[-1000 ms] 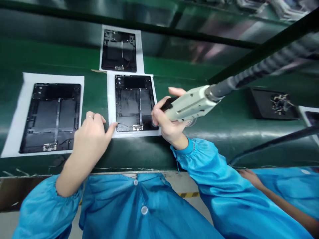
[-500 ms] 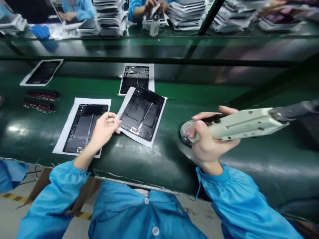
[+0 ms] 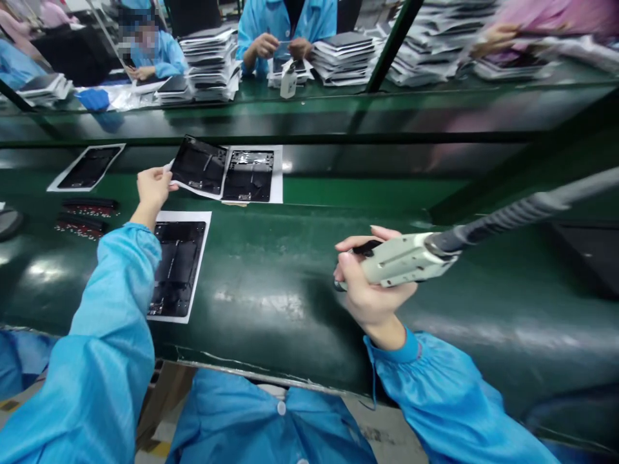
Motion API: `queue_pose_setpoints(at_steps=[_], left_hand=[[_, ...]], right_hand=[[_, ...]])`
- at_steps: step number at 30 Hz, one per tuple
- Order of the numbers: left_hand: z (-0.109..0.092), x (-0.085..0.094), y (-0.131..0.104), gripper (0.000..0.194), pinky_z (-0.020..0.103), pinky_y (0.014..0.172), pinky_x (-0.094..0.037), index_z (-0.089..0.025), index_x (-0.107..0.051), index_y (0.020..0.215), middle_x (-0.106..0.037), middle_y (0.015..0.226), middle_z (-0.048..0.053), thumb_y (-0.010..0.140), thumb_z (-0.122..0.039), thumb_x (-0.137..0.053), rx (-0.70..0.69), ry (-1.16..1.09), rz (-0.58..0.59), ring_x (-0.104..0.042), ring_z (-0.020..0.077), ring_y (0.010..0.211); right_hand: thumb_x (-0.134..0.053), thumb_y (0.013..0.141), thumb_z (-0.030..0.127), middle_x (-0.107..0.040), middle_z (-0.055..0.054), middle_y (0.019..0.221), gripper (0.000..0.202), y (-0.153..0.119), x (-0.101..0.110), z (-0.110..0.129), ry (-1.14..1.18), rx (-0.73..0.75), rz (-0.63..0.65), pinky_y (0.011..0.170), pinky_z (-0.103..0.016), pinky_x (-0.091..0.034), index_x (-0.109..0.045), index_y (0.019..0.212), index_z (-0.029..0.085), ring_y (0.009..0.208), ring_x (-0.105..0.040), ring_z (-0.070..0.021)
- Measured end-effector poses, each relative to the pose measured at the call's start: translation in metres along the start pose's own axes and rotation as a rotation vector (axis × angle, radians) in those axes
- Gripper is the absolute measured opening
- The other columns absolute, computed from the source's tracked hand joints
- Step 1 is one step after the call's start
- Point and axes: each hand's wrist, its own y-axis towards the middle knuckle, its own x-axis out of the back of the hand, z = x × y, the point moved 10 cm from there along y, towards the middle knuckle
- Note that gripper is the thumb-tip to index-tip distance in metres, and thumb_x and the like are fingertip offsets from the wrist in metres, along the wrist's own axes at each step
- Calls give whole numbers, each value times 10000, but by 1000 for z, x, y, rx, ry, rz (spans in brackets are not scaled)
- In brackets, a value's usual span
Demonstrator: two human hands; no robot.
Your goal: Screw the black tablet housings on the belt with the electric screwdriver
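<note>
My left hand [image 3: 153, 187] pinches the left edge of a white sheet with a black tablet shell [image 3: 200, 166] lying on it. The shell is tilted, its right edge close against another opened tablet [image 3: 249, 175] on white paper; whether they touch I cannot tell. Below my left forearm lies a third tablet shell [image 3: 181, 264] on paper, partly hidden by the sleeve. My right hand [image 3: 374, 283] wraps round a pale green hand tool [image 3: 403, 258] with a thick dark ribbed cable, held over the green bench. The tool's tip is mostly hidden by my fingers.
Another tablet [image 3: 91, 166] on paper lies far left, beside two dark strips [image 3: 87, 216] with red undersides. A green post [image 3: 503, 161] slants at right, near a dark box [image 3: 590, 258]. Across the bench, co-workers sit among paper-interleaved stacks [image 3: 210, 64] and a white bottle [image 3: 289, 80].
My left hand has carried the tablet shell on its sheet away from me and left, beside the back tablet. My right hand with the tool has shifted a little left. The camera view has tilted up.
</note>
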Motion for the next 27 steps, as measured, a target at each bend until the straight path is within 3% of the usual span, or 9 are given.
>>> queue_pose_setpoints(at_steps=[3,5,7,9,11,14,16,21,27], left_hand=[[2,4,10,538,360,980,-523,-165,-592,859,-719,773,-42,1012,-680,-605,-45,138,22,-791,119,986],[-2,3,7,581,435,1166,-436,-144,-622,885,-789,887,-16,1012,-710,-580,-108,247,33,-747,165,1222],[-12,-5,-2,535,569,1319,-288,-154,-680,942,-843,1176,87,967,-688,-674,-201,351,34,-563,322,1539],[-28,-26,-17,422,669,1384,-127,-166,-741,1066,-728,1531,178,967,-576,-719,-325,430,71,-305,423,1717],[-45,-67,-39,368,662,1414,-130,-191,-771,1241,-617,1683,166,1017,-461,-659,-469,480,226,-324,404,1723],[-58,-137,-81,425,524,1358,-394,-222,-785,1376,-714,1588,111,1060,-436,-599,-625,516,568,-623,326,1526],[-61,-164,-98,467,484,1330,-445,-207,-779,1417,-715,1590,108,1069,-460,-597,-666,525,675,-651,319,1501],[-68,-180,-101,548,497,1367,-396,-157,-753,1443,-682,1623,148,1063,-518,-596,-690,524,729,-610,329,1543],[-79,-175,-92,886,454,1273,-469,-235,-744,1412,-761,1506,17,985,-937,-413,-811,531,763,-676,245,1391]], right_hand=[[-802,926,157,-781,4,1007,552,-1,-4,-1,3,-1,30,397,-251,-498,-649,1418,355,460,-572,-95],[-791,939,167,-778,3,1004,540,-1,-5,-1,0,-1,36,395,-266,-491,-643,1421,360,460,-565,-102],[-785,948,179,-780,3,1002,526,-1,-6,-1,-8,3,39,400,-280,-487,-640,1419,363,462,-558,-108],[-789,947,185,-783,2,1006,526,0,-5,1,-19,15,29,405,-285,-479,-642,1419,363,478,-563,-114],[-798,941,187,-786,0,1012,524,2,-3,2,-25,26,20,404,-285,-474,-647,1412,359,493,-573,-118],[-814,946,215,-784,11,997,464,11,1,0,4,-4,27,391,-281,-484,-661,1362,348,469,-564,-108],[-850,938,264,-781,17,977,400,20,3,-7,41,-66,55,389,-274,-504,-678,1293,326,454,-572,-99],[-932,885,396,-776,25,886,333,50,24,-20,103,-128,46,428,-269,-532,-719,1109,270,460,-616,-102],[-948,854,561,-701,53,772,404,69,51,-33,88,-51,-10,326,-259,-346,-706,1046,300,362,-475,-81]])
